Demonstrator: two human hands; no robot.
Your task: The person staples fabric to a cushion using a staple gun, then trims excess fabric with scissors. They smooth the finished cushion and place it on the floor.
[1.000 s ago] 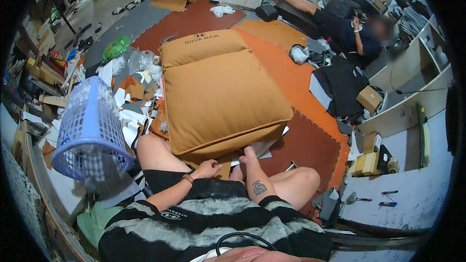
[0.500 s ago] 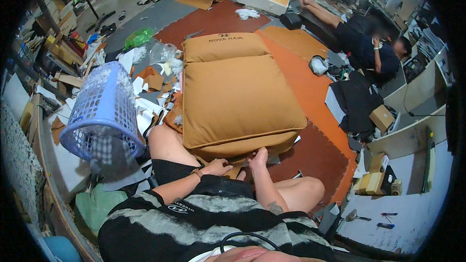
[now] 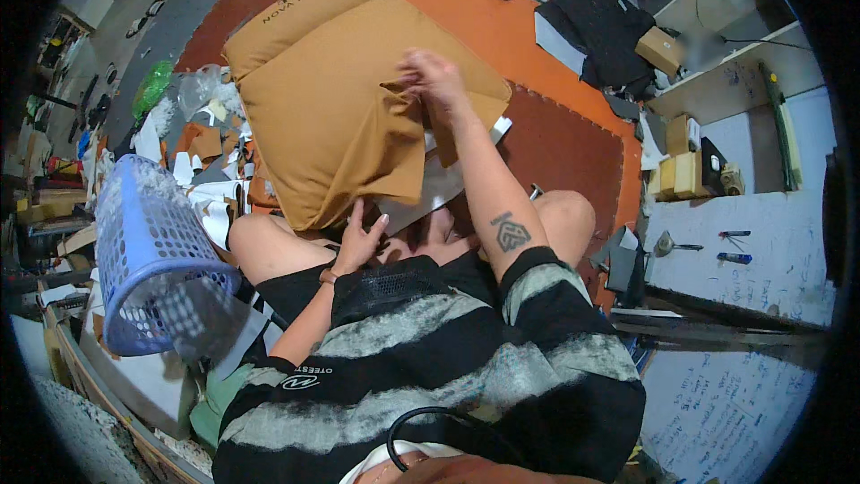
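Note:
A large tan upholstered cushion lies tilted on the mats in front of my crossed legs. My right hand is raised over its near right side, slightly blurred, with its fingers closed on the edge of a tan fabric flap. The flap is folded up over the cushion's top, and a pale white piece shows beneath it. My left hand sits at the near edge, fingers apart, with the fingertips against the fabric's lower edge. What lies inside the cushion is hidden.
A blue perforated basket with white stuffing lies tipped at my left. Scraps of fabric and a green plastic bag lie beyond it. At right are black cloth, a cardboard box and a low white board with tools.
My right hand has risen from the near edge, lifting the fabric flap up over the cushion. My left hand has moved left along the edge and opened. The view has turned to the right.

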